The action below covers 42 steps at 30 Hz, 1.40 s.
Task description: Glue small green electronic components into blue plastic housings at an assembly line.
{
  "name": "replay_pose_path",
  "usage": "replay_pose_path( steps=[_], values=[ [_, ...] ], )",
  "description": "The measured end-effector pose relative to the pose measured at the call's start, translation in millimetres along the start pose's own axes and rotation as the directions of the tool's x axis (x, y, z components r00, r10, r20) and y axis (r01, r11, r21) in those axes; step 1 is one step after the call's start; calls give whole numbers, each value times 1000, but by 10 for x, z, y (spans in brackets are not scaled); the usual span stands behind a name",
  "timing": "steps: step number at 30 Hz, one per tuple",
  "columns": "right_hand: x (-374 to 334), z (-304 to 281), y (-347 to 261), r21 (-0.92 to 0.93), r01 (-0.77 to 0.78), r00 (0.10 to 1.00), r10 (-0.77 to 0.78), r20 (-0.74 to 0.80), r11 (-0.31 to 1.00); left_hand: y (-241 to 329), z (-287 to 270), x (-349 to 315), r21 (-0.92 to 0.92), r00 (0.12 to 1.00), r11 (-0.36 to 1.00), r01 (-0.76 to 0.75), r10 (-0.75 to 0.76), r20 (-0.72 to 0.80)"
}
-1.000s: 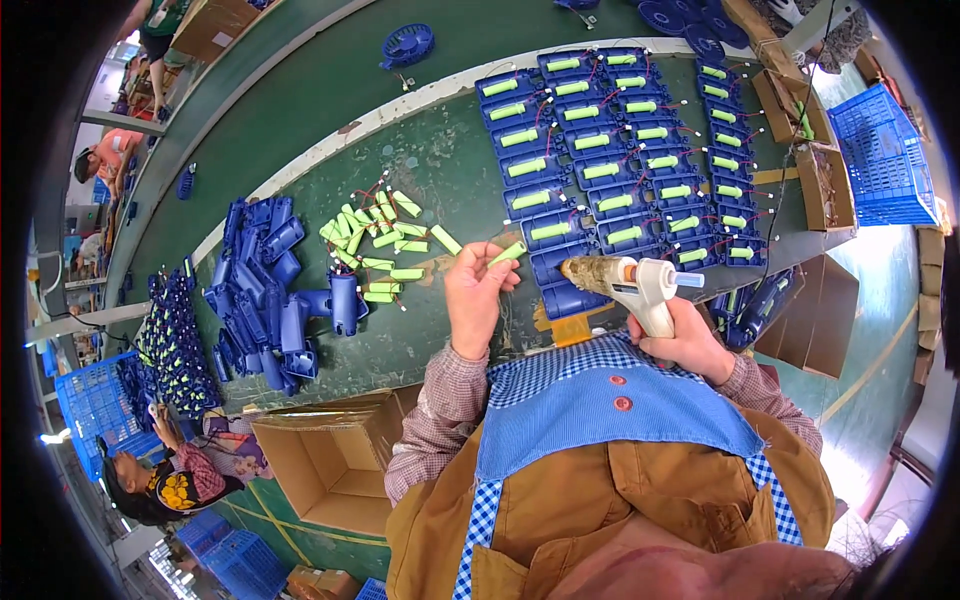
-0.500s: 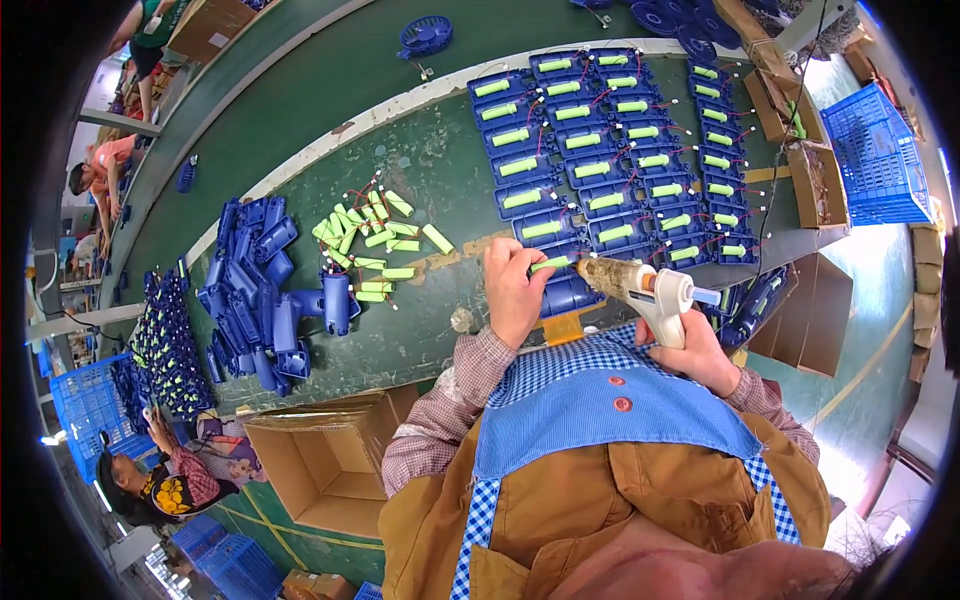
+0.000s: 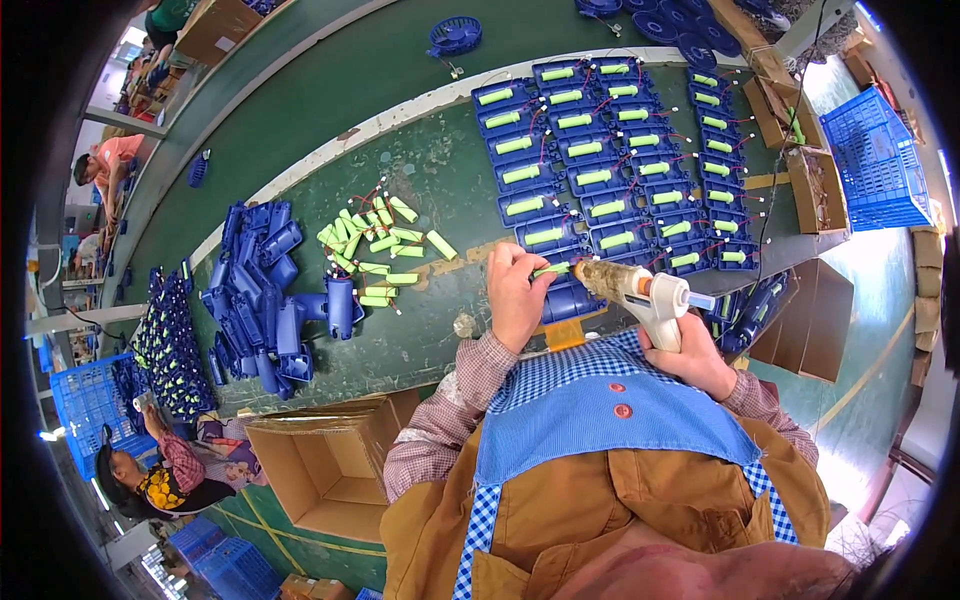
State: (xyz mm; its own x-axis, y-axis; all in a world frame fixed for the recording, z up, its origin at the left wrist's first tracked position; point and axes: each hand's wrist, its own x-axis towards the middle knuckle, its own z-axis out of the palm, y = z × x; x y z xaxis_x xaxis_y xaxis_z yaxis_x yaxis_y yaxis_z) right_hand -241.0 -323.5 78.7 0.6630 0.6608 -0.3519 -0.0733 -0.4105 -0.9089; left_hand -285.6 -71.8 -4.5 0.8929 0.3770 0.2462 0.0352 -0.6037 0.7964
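Left grip [image 3: 517, 295] pinched a cell [image 3: 551, 269], right [image 3: 690, 350] clasped glue gun [image 3: 632, 289]; many shells [image 3: 590, 150] beyond filled, loose cells [image 3: 375, 245] leftward remained.

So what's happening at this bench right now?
A person stands at a green worktable. Their left hand holds a green battery cell over a blue plastic housing at the table's near edge, while the right hand grips a glue gun with its nozzle at the cell. Beyond lie rows of blue housings already fitted with cells. To the left sit a loose pile of green cells and a heap of empty blue housings.
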Motion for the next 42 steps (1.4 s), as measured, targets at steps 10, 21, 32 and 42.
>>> replay_pose_path(
  steps=[10, 21, 32, 42],
  values=[
    [-3, -47, -49, 244, -78, 995, 59, 86, 967, -175, -513, 146, 218, 971, 967, -133, 172, -169],
    [-10, -44, -53, 335, -54, 994, 20, 103, 941, -481, -970, 568, 577, 942, 749, -325, 308, 130],
    [-58, -90, -28, 328, -11, 991, -35, 133, 945, -228, -1270, 309, -893, 885, 426, 142, -459, -78],
    [-46, -37, 5, 60, -22, 968, 7, 251, 998, -112, -794, -264, -871, 863, 301, 389, -449, 230]
  ],
)
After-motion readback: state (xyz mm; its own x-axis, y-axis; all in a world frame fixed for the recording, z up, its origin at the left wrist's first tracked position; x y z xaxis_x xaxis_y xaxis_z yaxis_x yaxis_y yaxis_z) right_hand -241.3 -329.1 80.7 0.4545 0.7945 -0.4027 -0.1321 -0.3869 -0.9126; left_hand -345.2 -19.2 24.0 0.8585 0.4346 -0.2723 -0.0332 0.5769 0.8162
